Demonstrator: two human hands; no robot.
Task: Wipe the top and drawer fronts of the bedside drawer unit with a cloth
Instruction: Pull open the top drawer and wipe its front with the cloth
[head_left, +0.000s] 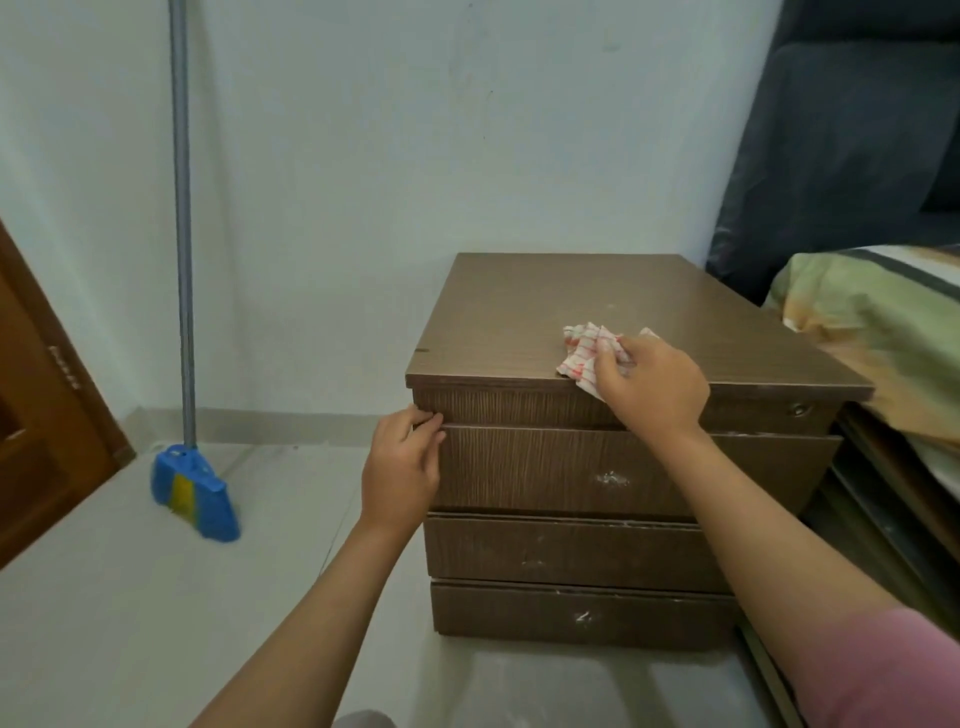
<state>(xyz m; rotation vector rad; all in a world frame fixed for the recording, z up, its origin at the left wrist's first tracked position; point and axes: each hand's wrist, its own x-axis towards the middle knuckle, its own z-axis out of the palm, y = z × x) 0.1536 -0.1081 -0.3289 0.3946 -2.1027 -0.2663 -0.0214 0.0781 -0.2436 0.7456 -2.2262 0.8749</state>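
Observation:
A brown wooden bedside drawer unit (519, 312) stands on the floor against the wall, with three drawer fronts below its flat top. A crumpled white cloth with red stripes (584, 351) lies at the top's front edge, part of it hanging over. My right hand (649, 387) grips the cloth from the near side, fingers curled over it. My left hand (402, 462) holds the left front corner of the unit, fingertips curled at the gap above the uppermost drawer front (571, 473). White smudges mark the drawer fronts.
A blue broom (195, 488) with a grey handle leans on the wall to the left. A brown door (41, 415) is at the far left. A bed with green and orange bedding (878, 322) and a dark headboard (841, 145) adjoins the unit's right side.

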